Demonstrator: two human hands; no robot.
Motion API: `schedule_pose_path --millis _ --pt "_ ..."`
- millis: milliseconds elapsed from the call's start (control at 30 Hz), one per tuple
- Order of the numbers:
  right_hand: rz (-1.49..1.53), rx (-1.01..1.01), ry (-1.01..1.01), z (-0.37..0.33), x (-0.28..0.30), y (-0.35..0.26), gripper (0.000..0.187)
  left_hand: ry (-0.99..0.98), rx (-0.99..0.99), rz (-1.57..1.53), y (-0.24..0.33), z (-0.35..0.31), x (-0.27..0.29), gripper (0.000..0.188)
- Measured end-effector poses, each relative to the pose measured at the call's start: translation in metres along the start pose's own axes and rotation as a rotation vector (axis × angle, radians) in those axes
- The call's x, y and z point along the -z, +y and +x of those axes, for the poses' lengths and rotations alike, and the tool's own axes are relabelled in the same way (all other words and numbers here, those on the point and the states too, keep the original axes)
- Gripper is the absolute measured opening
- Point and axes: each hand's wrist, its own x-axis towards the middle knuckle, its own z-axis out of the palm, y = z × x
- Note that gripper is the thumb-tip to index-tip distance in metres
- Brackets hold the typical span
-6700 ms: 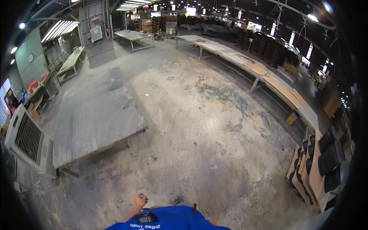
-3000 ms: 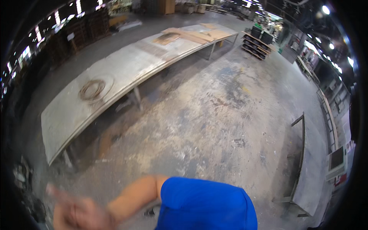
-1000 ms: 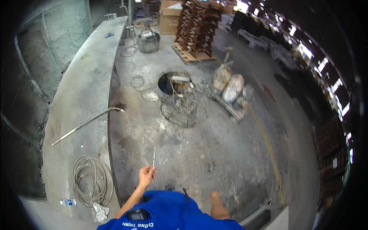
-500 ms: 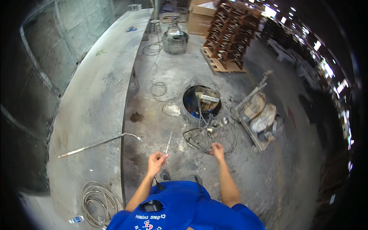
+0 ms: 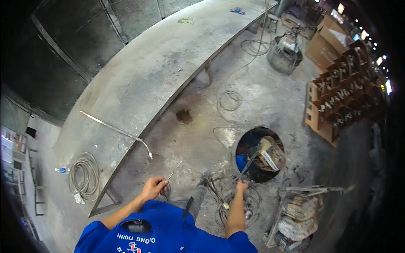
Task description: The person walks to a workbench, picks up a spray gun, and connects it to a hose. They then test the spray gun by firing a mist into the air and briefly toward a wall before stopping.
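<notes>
My left hand [image 5: 154, 188] is closed around the near end of a thin, pale rod [image 5: 171, 175], which points forward and to the right. In front of me on the right, my right hand [image 5: 241, 186] has its fingers curled closed at the near edge of a round dark drum [image 5: 235, 157]. A dark cable [image 5: 249, 162] runs from inside the drum down toward that hand. Whether the fingers grip the cable or something else cannot be seen. Inside the drum lies a worn, yellowish box-like thing [image 5: 270, 154] with a white label.
On the long grey table [image 5: 139, 71] at left lie a thin pipe [image 5: 109, 125], a coiled hose [image 5: 84, 175] and a bottle [image 5: 62, 170]. Tangled cables [image 5: 223, 205] lie by my feet. A cart [image 5: 297, 215] with dusty bundles stands right; rusty metal parts [image 5: 346, 92] are stacked beyond.
My view has swung left, and the drum now appears nearer. My right hand has gone from above the cable tangle to the drum's near edge. The rod stays in my left hand.
</notes>
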Motion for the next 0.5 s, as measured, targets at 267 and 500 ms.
schedule_pose_path --millis 267,500 --pt "-0.004 -0.457 -0.208 0.125 -0.016 0.052 0.079 0.327 0.188 0.043 0.044 0.039 -0.058 0.029" --pt "0.195 -0.687 -0.261 0.165 -0.045 0.122 0.074 0.382 0.072 0.212 0.052 0.067 -0.089 0.031"
